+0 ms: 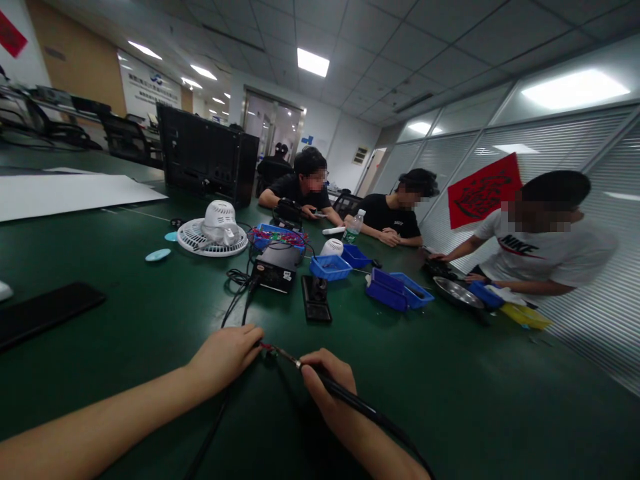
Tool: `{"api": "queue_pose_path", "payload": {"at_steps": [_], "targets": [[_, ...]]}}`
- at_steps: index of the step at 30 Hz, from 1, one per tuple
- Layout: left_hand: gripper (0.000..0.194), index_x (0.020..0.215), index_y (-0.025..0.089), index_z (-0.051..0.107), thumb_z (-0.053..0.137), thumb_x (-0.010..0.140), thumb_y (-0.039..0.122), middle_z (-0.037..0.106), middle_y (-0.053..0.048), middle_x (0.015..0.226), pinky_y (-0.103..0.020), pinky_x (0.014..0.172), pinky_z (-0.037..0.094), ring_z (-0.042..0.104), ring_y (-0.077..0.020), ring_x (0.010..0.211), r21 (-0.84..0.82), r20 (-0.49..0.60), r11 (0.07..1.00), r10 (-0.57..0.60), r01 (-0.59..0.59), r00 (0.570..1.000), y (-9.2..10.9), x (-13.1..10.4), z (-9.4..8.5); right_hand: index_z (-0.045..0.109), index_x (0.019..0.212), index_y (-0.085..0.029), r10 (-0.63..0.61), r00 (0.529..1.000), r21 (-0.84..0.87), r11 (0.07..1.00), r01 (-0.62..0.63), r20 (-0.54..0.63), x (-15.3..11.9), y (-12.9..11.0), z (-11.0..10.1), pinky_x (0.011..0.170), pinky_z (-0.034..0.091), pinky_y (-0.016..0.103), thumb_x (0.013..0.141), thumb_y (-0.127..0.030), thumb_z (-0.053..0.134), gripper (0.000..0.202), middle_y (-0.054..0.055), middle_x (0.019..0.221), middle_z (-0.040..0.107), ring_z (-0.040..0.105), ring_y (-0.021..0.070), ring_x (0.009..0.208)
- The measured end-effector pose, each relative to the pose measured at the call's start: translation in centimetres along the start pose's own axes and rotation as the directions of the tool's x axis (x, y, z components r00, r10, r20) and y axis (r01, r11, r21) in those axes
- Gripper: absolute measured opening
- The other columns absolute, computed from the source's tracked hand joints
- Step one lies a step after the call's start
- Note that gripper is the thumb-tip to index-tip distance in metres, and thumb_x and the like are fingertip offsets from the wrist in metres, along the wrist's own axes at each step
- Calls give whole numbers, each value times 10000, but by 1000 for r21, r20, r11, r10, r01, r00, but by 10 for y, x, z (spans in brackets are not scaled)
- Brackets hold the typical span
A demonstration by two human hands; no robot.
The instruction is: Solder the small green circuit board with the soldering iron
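Observation:
My right hand (333,390) is closed around a soldering iron (357,402), holding it like a pen. The metal tip points left toward a short red wire (267,347). My left hand (227,355) pinches that wire at its fingertips, low over the green table. Just below the wire sits a small dark part (270,355), too small to name. Whether the iron's tip touches the wire I cannot tell. Beyond my hands stand a black soldering station (274,277) with cables and an iron stand (316,308).
A white fan (213,238) lies at the back left, near a black monitor (207,153). Blue bins (331,268) with small parts and a plastic bottle (354,228) stand farther back. A dark slab (50,310) lies at left. Several people sit around the table.

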State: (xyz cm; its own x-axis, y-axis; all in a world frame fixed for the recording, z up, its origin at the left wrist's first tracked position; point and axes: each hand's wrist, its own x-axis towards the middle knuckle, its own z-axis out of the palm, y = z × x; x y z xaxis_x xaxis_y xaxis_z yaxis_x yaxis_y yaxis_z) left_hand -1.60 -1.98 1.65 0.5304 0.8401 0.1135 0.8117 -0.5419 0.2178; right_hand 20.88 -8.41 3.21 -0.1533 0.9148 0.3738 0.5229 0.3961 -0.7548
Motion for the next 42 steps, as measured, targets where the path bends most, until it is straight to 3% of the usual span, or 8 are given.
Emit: {"api": "queue_pose_path", "payload": {"at_steps": [11,20,42], "targets": [[177,1028,241,599,469,913,272,655,-18,941,-271,710,466,629,-183,835,-17,-59,1000,5,-6,998,-1,-2,0,699,782,-195,-38,998,-20,999,38,-39,0,-3,-1,592,444,237,814,-211,579,125,17,706,655,608,146,640],[184,932,235,629,449,937,273,641,-9,859,-255,671,455,633,-178,787,38,-25,998,43,-42,999,0,-2,-2,690,764,-178,-35,999,-33,999,34,-33,0,-6,-3,592,444,243,823,-242,568,150,25,689,648,606,151,630],[197,929,238,640,443,933,255,628,-10,833,-240,642,442,618,-162,742,52,-61,997,53,-49,997,1,-2,-1,694,772,-193,-55,998,-39,998,54,-28,-1,-4,-1,590,444,234,816,-222,567,137,10,677,643,598,144,614]]}}
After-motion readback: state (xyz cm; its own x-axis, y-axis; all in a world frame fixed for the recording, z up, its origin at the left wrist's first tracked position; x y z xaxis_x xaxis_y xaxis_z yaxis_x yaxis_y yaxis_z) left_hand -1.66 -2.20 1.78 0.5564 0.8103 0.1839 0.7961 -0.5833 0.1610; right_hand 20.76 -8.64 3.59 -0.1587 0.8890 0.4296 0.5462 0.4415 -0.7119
